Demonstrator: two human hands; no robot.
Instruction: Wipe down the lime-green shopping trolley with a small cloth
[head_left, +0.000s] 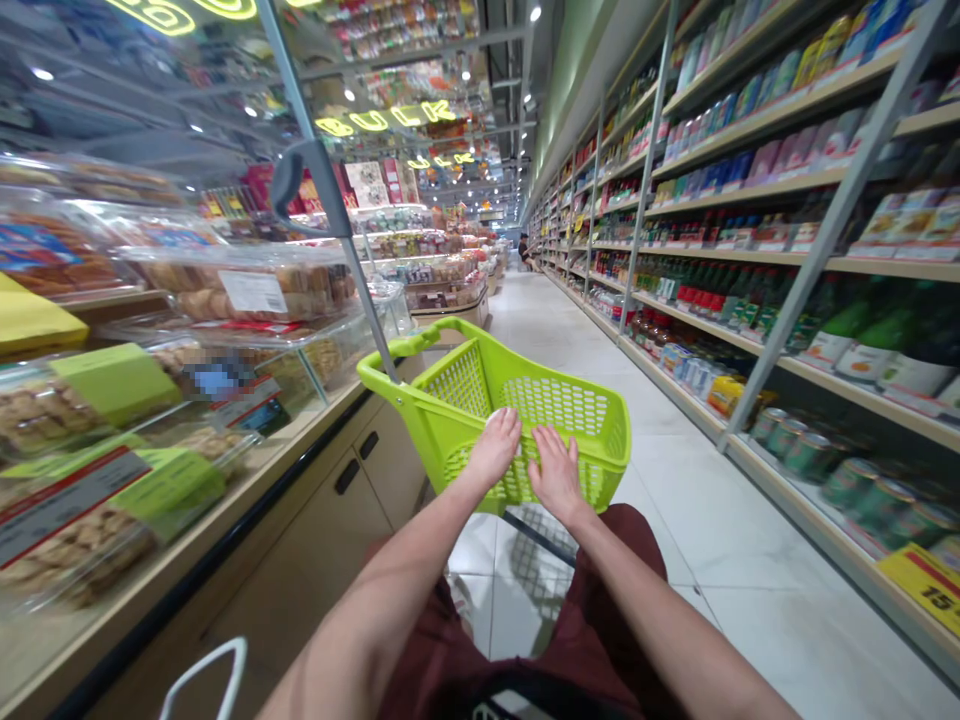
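Observation:
A lime-green plastic rolling shopping basket (559, 365) with perforated walls stands in front of me. Its grey pull handle (319, 190) is extended up and to the left. My left hand (495, 450) lies over the near rim, fingers together, on a thin white tissue (493, 414) of which only the edge shows. Just to its right, my right hand (556, 468) rests at the same near side of the basket, fingers stretched and slightly spread, with nothing visible in it. The palms of both hands are hidden.
Glass-fronted bulk bins (300, 365) and clear boxes of biscuits (247, 285) line the left. Tall shelves (750, 250) with bottles, cans and cartons run along the right. White floor tiles (540, 310) stretch down the aisle, where a person (524, 250) is far off.

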